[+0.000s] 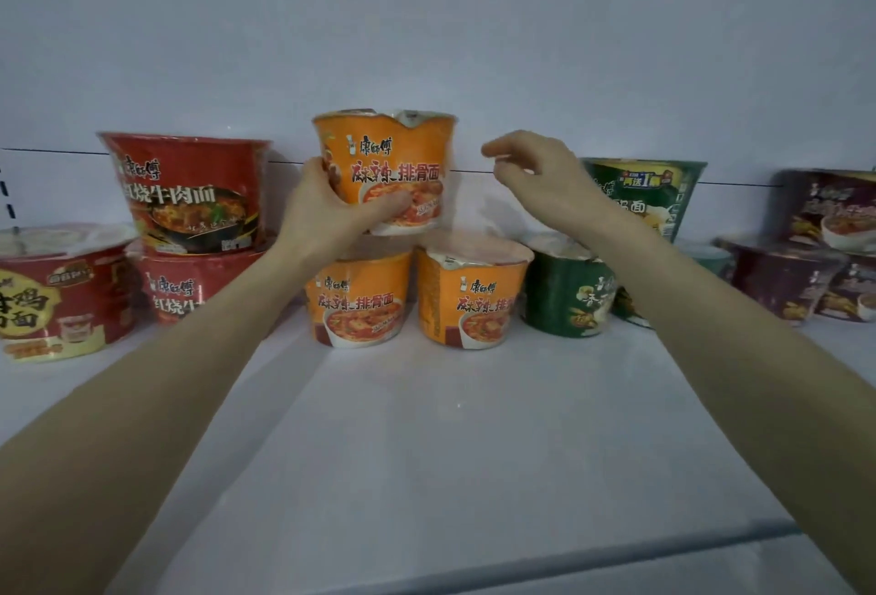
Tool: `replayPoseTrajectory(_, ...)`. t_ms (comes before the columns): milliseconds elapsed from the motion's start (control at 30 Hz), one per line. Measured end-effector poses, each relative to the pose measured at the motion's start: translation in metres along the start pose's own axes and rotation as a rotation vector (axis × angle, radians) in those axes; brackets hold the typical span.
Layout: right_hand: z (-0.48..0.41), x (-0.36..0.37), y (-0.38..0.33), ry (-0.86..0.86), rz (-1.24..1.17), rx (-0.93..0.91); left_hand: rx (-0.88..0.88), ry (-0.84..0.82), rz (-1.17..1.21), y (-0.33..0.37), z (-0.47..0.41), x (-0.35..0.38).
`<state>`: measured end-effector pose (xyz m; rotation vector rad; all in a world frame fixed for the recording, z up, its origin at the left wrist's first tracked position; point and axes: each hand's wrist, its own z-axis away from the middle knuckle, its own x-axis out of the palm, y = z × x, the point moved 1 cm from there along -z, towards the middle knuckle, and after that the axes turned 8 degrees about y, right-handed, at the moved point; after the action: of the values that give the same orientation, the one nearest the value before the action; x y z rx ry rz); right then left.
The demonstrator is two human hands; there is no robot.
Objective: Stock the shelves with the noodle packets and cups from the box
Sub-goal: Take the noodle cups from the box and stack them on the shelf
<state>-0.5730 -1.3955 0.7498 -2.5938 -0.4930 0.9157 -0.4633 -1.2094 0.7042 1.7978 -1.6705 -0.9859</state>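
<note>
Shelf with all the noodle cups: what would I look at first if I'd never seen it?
First, the bright orange cup in the middle, gripped by the left hand above two more orange cups standing side by side on the white shelf. The right hand hangs just right of it, fingers loosely curled, holding nothing. On the left are stacked red cups; on the right, green cups and purple cups.

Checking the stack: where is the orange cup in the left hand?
Centre of the head view: the left hand grips the orange cup just above two lower orange cups, right of the upper red cup.
</note>
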Motion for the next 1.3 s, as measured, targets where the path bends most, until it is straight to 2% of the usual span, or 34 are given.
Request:
replayPoseTrajectory(100,0.013,0.001,0.026,-0.454,0.319,0.061,0.025,0.023,0.005,0.001,0.002,0.001)
replayPoseTrajectory(133,0.016,0.003,0.030,-0.538,0.353,0.067,0.028,0.023,0.016,0.001,0.004,0.002)
replayPoseTrajectory(300,0.023,0.006,0.026,-0.662,0.369,0.005,0.007,0.036,0.028,-0.002,0.010,0.009)
replayPoseTrajectory(433,0.027,0.009,0.023,-0.585,0.431,-0.068,0.000,0.050,0.028,-0.003,0.011,0.009)
replayPoseTrajectory(667,0.031,0.018,0.010,-0.567,0.578,-0.101,-0.007,0.056,0.009,-0.004,0.010,0.008)
replayPoseTrajectory(867,0.030,0.038,0.004,-0.454,0.769,-0.241,0.014,0.057,-0.024,-0.002,0.010,0.004)
replayPoseTrajectory(933,0.029,0.043,0.006,-0.437,0.725,-0.228,0.018,0.059,-0.026,-0.002,0.009,0.001)
replayPoseTrajectory(1100,0.029,0.034,0.020,-0.612,0.441,-0.019,0.021,0.058,-0.037,-0.002,0.006,-0.001)
replayPoseTrajectory(1300,0.023,0.031,0.018,-0.633,0.404,0.029,0.018,0.052,-0.037,0.000,0.009,0.005)
